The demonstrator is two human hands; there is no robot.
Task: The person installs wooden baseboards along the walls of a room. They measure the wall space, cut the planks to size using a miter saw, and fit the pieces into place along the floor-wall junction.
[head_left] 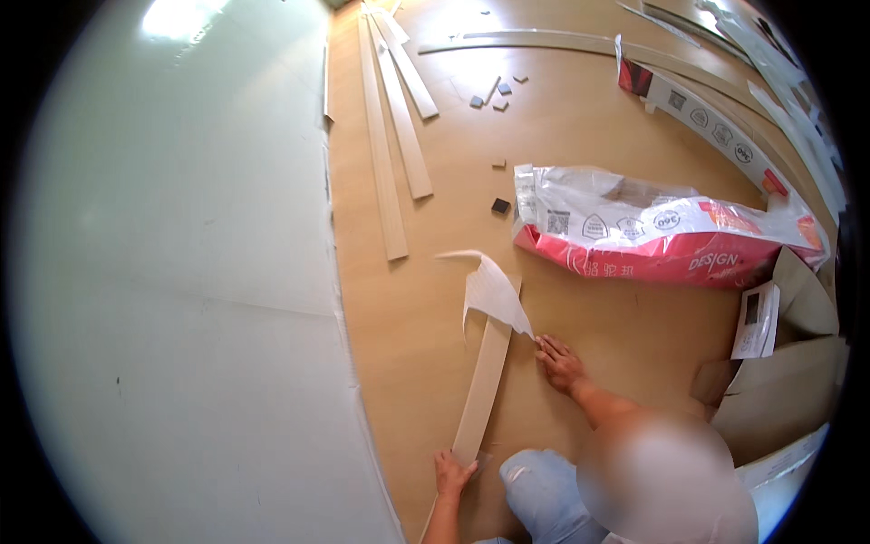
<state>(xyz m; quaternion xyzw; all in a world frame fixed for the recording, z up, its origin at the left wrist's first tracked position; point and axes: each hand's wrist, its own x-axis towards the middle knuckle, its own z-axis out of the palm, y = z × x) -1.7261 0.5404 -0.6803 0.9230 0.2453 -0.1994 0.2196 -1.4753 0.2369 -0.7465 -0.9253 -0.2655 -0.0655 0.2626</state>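
A long, narrow, light wood-coloured strip (486, 385) runs away from me over the floor, its far part beneath a white sheet. My left hand (452, 472) grips the strip near its closer end, thumb across the top. The thin white sheet (495, 295), paper or foam, is curled and lifted over the strip and tapers to a corner at the right. That corner is pinched by the fingertips of my right hand (560, 364), which is off to the strip's right, just above the floor.
Similar strips (384, 181) lie fanned out ahead, beside the white wall (181, 317) on the left. Small dark and wood-coloured pieces (500, 207) are scattered on the floor. A red-and-white plastic wrapper (662, 258) lies at the right, near opened cardboard (779, 399). My jeans-clad knee (544, 490) is close by.
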